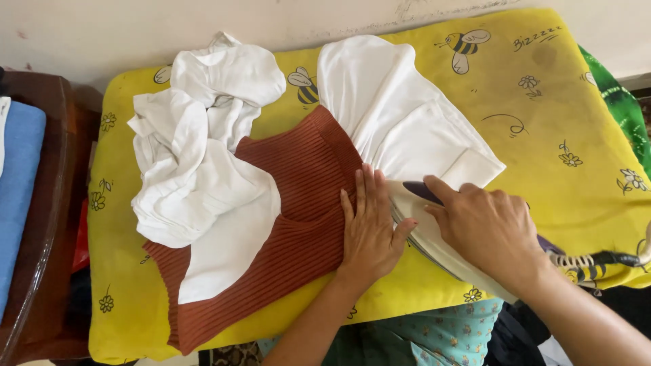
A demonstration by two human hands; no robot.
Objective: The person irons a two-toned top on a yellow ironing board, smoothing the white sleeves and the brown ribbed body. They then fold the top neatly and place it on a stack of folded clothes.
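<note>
Head view, looking down on a yellow padded cloth (542, 122) printed with bees and flowers, which covers the work surface. Left hand (369, 227): open and flat, fingers extended and held close together, palm pressed on the rust-brown ribbed garment (298, 203) at the seam where it meets a white sleeve (400, 115). Right hand (487, 227): curled around the dark handle of a clothes iron (424, 224), whose pale body lies just beside the left hand's fingertips and rests on the lower end of the white sleeve. A second, crumpled white sleeve (203, 156) lies over the left part of the brown garment. A dark wooden edge (47, 203) and a blue cloth (17, 190) show at far left; green fabric (620, 102) hangs at far right.
</note>
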